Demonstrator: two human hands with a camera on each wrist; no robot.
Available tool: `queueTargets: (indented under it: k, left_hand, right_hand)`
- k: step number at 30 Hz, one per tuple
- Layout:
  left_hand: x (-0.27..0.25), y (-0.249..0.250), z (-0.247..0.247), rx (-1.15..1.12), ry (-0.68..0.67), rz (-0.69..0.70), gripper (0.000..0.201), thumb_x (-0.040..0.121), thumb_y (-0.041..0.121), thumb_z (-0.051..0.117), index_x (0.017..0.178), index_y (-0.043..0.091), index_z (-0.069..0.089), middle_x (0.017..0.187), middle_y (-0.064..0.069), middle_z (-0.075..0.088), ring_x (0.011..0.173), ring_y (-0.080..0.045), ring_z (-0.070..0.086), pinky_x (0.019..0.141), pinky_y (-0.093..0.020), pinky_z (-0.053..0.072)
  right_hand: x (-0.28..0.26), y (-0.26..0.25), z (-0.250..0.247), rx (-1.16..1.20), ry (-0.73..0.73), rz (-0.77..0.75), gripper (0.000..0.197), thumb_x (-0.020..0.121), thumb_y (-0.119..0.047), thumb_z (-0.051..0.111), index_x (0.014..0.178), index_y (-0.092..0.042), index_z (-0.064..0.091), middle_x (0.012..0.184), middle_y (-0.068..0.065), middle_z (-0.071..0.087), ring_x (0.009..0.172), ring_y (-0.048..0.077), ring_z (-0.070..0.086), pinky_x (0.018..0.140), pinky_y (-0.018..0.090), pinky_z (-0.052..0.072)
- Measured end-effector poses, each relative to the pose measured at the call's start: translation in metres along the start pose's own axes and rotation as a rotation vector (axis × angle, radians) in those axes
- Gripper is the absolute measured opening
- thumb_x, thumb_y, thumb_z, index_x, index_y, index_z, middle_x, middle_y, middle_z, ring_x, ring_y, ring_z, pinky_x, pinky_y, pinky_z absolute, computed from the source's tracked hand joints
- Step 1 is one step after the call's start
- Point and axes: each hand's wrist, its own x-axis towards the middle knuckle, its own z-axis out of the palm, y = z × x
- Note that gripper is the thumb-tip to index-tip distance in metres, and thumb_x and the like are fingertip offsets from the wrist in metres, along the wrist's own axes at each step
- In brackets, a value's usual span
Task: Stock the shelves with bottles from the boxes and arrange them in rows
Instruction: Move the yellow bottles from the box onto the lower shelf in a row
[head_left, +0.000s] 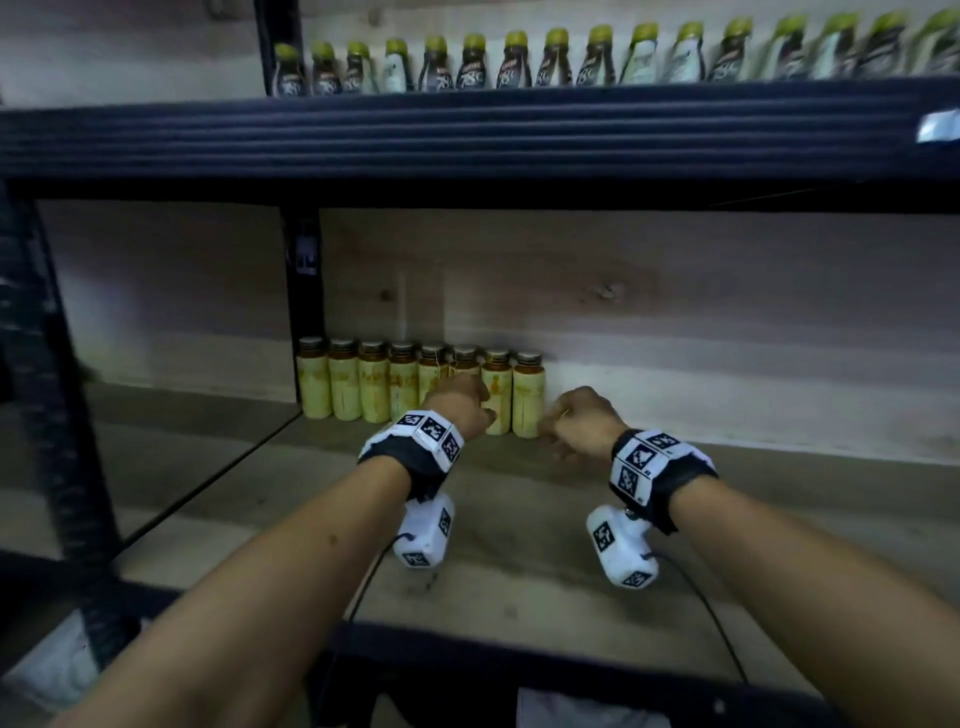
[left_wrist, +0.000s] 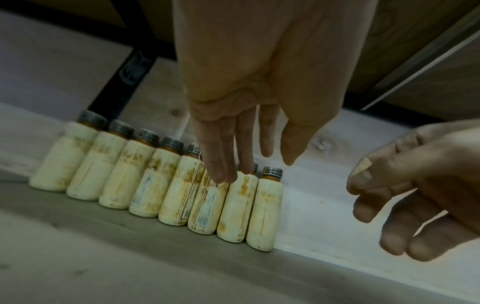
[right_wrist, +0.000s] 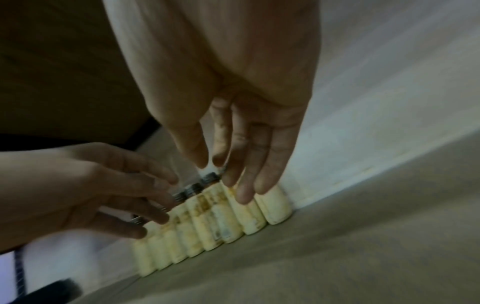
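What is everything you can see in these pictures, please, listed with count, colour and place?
Yellow bottles: eight, pale yellow labels, amber necks, grey caps; upright in one row against the back wall, left part of the lower shelf.
Dark bottles: a long row, too blurred to count, dark or white labels, yellow-green caps; upper shelf.
Lower shelf: one, grey-brown board.
Upper shelf: one, black edge.
Post: one, black, behind the row's left end.
Wristbands: two, black with white marker tiles; one on each wrist.
Left hand: empty, fingers straight, in front of the row's right part.
Right hand: empty, loosely curled, just right of the row's last bottle.
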Motion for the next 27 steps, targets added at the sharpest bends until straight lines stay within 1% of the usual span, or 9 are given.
queueTargets:
  k: [3, 5, 7, 10, 12, 18, 22, 25, 27]
  left_hand:
    - [-0.051, 0.012, -0.020, 0.005, -0.021, 0.057, 0.020, 0.084, 0.028, 0.070, 0.101, 0.017, 0.070, 0.115, -0.004, 0.066, 0.100, -0.021, 0.063, 0.078, -0.028, 0.053]
    - [-0.086, 0.020, -0.031, -0.010, -0.150, 0.073, 0.014, 0.086, 0.025, 0.068, 0.096, 0.015, 0.070, 0.102, -0.004, 0.071, 0.085, -0.020, 0.068, 0.065, -0.027, 0.055]
    - [-0.120, 0.024, -0.037, -0.023, -0.286, 0.113, 0.017, 0.088, 0.024, 0.067, 0.097, 0.010, 0.068, 0.090, -0.008, 0.072, 0.076, -0.021, 0.071, 0.064, -0.032, 0.060]
    - [-0.167, 0.026, -0.032, -0.057, -0.446, 0.158, 0.017, 0.089, 0.021, 0.066, 0.097, 0.006, 0.068, 0.088, -0.011, 0.073, 0.073, -0.023, 0.072, 0.065, -0.034, 0.060]
    - [-0.194, 0.025, -0.019, -0.091, -0.571, 0.181, 0.021, 0.090, 0.023, 0.066, 0.099, 0.005, 0.066, 0.086, -0.011, 0.072, 0.069, -0.022, 0.070, 0.064, -0.033, 0.058]
    - [-0.259, 0.015, 0.067, -0.113, -0.863, 0.272, 0.029, 0.087, 0.031, 0.068, 0.107, 0.011, 0.063, 0.083, -0.004, 0.069, 0.071, -0.017, 0.069, 0.063, -0.031, 0.058]
    - [-0.283, -0.004, 0.156, -0.037, -0.922, 0.290, 0.028, 0.082, 0.039, 0.071, 0.102, 0.020, 0.068, 0.085, -0.002, 0.072, 0.072, -0.014, 0.067, 0.067, -0.032, 0.057]
    - [-0.301, -0.025, 0.219, -0.040, -0.987, 0.226, 0.014, 0.084, 0.022, 0.067, 0.097, 0.016, 0.070, 0.094, -0.008, 0.071, 0.077, -0.021, 0.065, 0.065, -0.032, 0.054]
    - [-0.315, -0.041, 0.261, -0.067, -1.013, 0.175, 0.017, 0.085, 0.022, 0.070, 0.098, 0.013, 0.065, 0.092, -0.006, 0.065, 0.077, -0.022, 0.062, 0.066, -0.031, 0.051]
  right_hand:
    - [-0.054, -0.019, -0.006, -0.153, -0.106, -0.056, 0.015, 0.088, -0.020, 0.062, 0.092, -0.006, 0.067, 0.084, 0.010, 0.073, 0.070, 0.024, 0.073, 0.067, 0.039, 0.062]
    - [-0.090, -0.025, -0.010, -0.245, -0.164, -0.064, 0.017, 0.088, -0.023, 0.063, 0.089, -0.006, 0.066, 0.082, 0.008, 0.074, 0.067, 0.022, 0.073, 0.064, 0.036, 0.062]
    - [-0.123, -0.026, -0.013, -0.323, -0.204, -0.054, 0.020, 0.088, -0.027, 0.067, 0.085, -0.007, 0.065, 0.081, 0.007, 0.073, 0.065, 0.021, 0.072, 0.062, 0.034, 0.062]
    - [-0.169, -0.017, -0.011, -0.388, -0.299, -0.020, 0.024, 0.088, -0.027, 0.066, 0.083, -0.004, 0.067, 0.079, 0.009, 0.074, 0.062, 0.023, 0.071, 0.058, 0.032, 0.060]
    - [-0.196, -0.005, -0.005, -0.408, -0.372, 0.028, 0.026, 0.089, -0.028, 0.066, 0.086, -0.002, 0.065, 0.078, 0.010, 0.074, 0.061, 0.025, 0.071, 0.059, 0.036, 0.059]
    - [-0.260, 0.053, 0.030, -0.387, -0.460, 0.126, 0.028, 0.090, -0.028, 0.065, 0.089, 0.000, 0.066, 0.077, 0.011, 0.074, 0.065, 0.029, 0.073, 0.066, 0.046, 0.061]
    - [-0.283, 0.117, 0.066, -0.320, -0.505, 0.252, 0.028, 0.088, -0.030, 0.070, 0.092, -0.003, 0.064, 0.078, 0.009, 0.073, 0.059, 0.025, 0.070, 0.061, 0.038, 0.060]
    - [-0.295, 0.169, 0.095, -0.263, -0.529, 0.362, 0.016, 0.090, -0.022, 0.065, 0.089, -0.006, 0.066, 0.085, 0.012, 0.072, 0.062, 0.026, 0.067, 0.056, 0.031, 0.053]
    - [-0.304, 0.203, 0.116, -0.202, -0.554, 0.439, 0.017, 0.090, -0.018, 0.064, 0.091, -0.001, 0.066, 0.086, 0.015, 0.072, 0.065, 0.026, 0.069, 0.054, 0.031, 0.053]
